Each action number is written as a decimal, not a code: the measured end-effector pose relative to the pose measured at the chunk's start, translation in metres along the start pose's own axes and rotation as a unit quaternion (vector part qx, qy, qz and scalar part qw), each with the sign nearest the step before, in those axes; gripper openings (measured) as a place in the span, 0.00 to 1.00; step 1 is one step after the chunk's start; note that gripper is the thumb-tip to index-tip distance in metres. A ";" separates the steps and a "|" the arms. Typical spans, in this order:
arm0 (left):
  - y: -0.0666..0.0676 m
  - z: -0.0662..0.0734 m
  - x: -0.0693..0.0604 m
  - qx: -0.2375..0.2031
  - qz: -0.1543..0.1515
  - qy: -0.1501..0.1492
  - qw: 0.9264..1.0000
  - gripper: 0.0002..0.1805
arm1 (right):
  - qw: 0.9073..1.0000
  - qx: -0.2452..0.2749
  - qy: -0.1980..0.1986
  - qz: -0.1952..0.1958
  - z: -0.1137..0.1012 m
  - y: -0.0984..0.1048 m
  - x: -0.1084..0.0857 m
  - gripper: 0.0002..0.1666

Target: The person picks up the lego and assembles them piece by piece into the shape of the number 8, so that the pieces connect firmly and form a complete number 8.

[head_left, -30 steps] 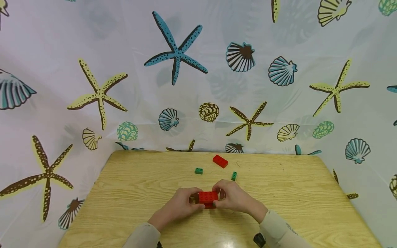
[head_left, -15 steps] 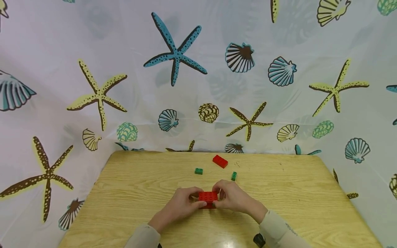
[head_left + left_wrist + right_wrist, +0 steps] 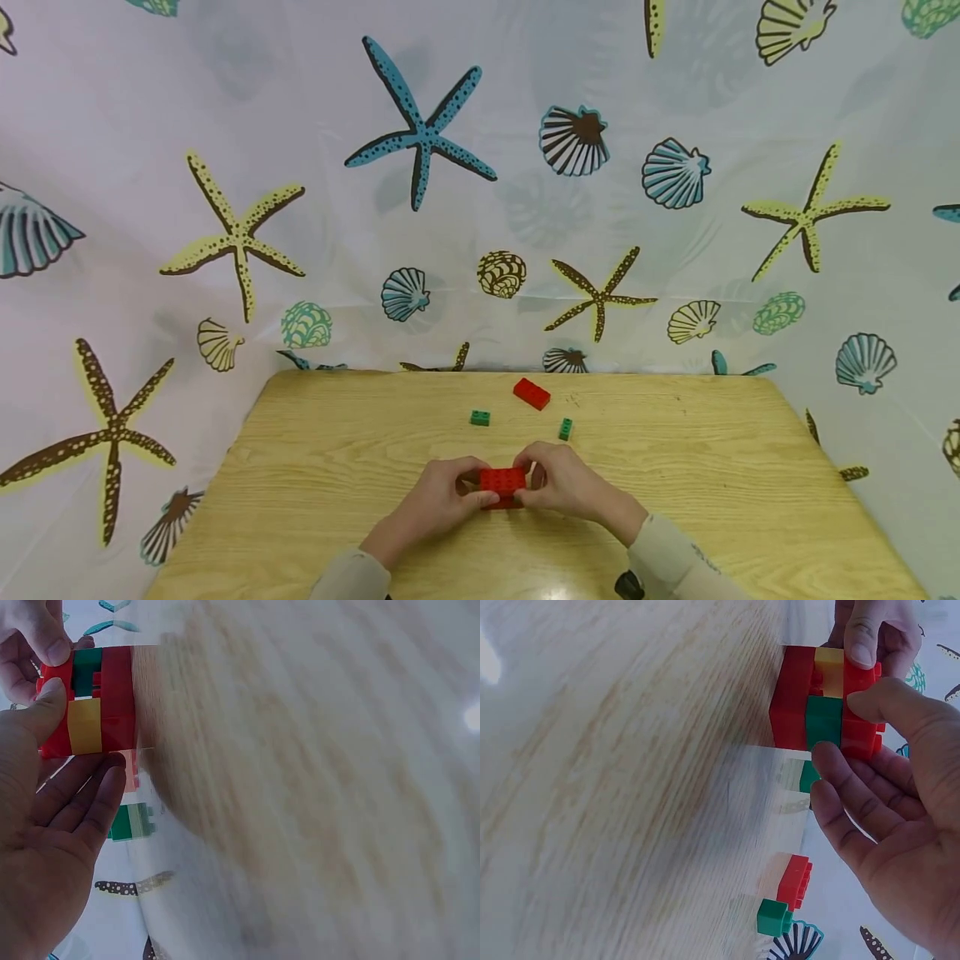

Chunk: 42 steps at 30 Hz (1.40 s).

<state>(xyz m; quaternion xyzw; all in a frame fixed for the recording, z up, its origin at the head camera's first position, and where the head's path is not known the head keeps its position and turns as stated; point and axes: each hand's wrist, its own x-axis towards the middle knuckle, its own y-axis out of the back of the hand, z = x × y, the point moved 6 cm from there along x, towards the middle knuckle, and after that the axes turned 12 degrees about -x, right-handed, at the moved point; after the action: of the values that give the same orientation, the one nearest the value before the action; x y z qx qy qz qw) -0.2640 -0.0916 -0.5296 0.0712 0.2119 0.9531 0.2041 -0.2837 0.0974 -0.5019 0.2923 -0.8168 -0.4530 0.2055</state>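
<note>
Between both hands stands a small stack of toy building bricks on the table. Its top is a red brick [image 3: 503, 481], and another red brick [image 3: 118, 690] forms the base. A yellow brick [image 3: 85, 726] and a green brick [image 3: 823, 720] sit between them at opposite ends, with a gap in the middle. My left hand [image 3: 442, 492] holds the top red brick at its left end, thumb on the near side. At the right end my right hand [image 3: 558, 479] grips it likewise, thumb in front and fingers behind.
Beyond the stack on the wooden table [image 3: 337, 458] lie a loose red brick [image 3: 532, 394], a small green brick [image 3: 480, 417] and a second small green brick [image 3: 566, 429]. A shell-and-starfish patterned curtain [image 3: 337, 250] surrounds the table's back and sides.
The head view has tilted slightly, shifting the scene a little downward. My left thumb has edged up on the front of the stack. Both hands otherwise stay in place; the loose bricks have not moved.
</note>
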 end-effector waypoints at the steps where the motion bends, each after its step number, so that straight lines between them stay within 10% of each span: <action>1: 0.000 0.000 0.000 -0.002 0.000 0.000 1.000 0.16 | 1.000 0.002 -0.001 0.000 0.000 0.000 0.000 0.14; 23: 0.000 0.002 -0.004 0.015 0.003 -0.017 1.000 0.16 | 0.999 -0.046 0.008 -0.006 0.011 0.006 -0.003 0.26; 42: -0.001 -0.001 0.001 0.028 -0.013 -0.009 0.999 0.26 | 0.988 -0.040 -0.097 0.114 0.059 0.037 -0.001 0.25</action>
<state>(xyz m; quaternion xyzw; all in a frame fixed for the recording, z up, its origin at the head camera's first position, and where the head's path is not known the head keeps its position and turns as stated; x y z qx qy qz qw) -0.2652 -0.0904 -0.5314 0.0828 0.2376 0.9433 0.2166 -0.3294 0.1500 -0.4994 0.1434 -0.8422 -0.4848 0.1876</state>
